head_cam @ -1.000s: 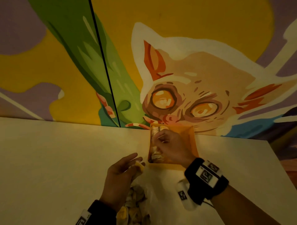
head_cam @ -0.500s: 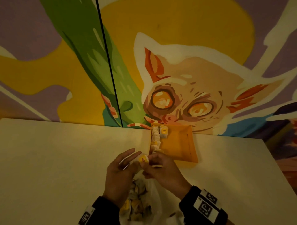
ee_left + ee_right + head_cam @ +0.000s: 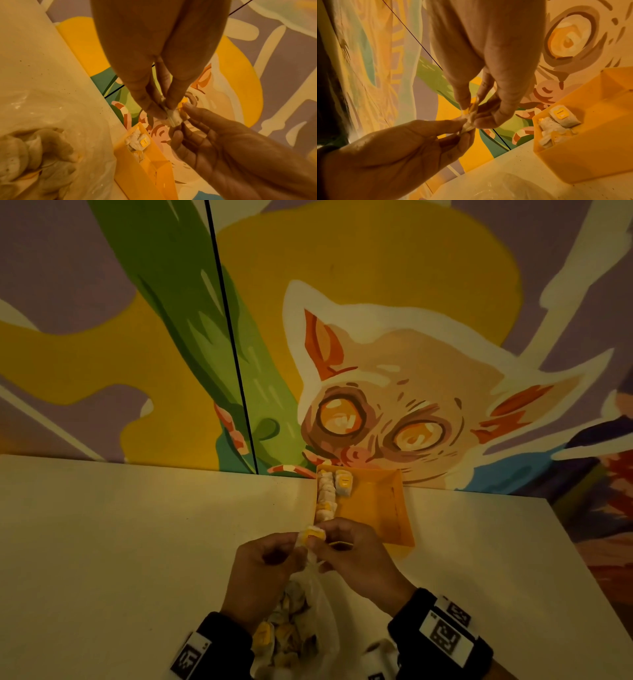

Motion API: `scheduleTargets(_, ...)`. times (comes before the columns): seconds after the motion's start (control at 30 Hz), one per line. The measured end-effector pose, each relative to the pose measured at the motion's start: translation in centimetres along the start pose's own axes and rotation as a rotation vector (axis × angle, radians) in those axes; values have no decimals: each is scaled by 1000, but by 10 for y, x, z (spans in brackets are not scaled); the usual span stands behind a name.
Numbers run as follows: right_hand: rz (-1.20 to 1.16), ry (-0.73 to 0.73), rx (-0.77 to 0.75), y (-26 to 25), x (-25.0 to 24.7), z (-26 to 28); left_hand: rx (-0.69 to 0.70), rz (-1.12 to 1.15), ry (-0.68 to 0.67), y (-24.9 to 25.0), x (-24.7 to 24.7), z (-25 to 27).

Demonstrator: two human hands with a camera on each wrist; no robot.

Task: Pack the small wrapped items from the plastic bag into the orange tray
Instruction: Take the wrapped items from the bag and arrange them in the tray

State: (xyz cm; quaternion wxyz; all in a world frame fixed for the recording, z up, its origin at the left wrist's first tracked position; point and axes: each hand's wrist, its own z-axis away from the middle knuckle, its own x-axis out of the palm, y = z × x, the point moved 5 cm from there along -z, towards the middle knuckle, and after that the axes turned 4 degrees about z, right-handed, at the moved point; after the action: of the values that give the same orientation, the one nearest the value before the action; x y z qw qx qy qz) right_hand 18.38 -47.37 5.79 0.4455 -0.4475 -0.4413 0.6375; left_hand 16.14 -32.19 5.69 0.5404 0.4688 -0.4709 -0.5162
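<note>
wrapped item: pinched aloft | orange tray: one row | plastic bag: part-full

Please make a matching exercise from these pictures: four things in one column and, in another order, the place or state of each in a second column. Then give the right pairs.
Things
1. orange tray
2. plastic bag
3. wrapped item
4. row of wrapped items

Places or states
A. pinched between the left hand and the right hand
B. along the left wall inside the tray
C. on the table against the painted wall
D. on the table below the hands, holding more items

Pairs: 1-C, 2-D, 3-A, 4-B
</note>
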Motion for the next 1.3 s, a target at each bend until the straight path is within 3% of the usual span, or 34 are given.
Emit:
scheduleTargets(0.1,70,-27,-26,-2,-2,-4,-14,-21,6,-3,6,-2)
scheduleTargets(0.3,242,15,37,3,-34,-42,-201,-24,112,-28,-2,-8)
scheduleTargets(0.57,464,33,230,33,-79,-124,-277,-122,8,-41,-16,2)
scheduleTargets(0.93,693,-19,375,88,-86,-193,-361,-159,-7,-55,-30,1)
scheduleTargets(1.1,664,51,337,102,-88,-202,-373,-187,-36,-57,-23,-2)
scheduleTargets(1.3,295,120,332,94,-89,-192,-377,-189,-53,-58,-18,0)
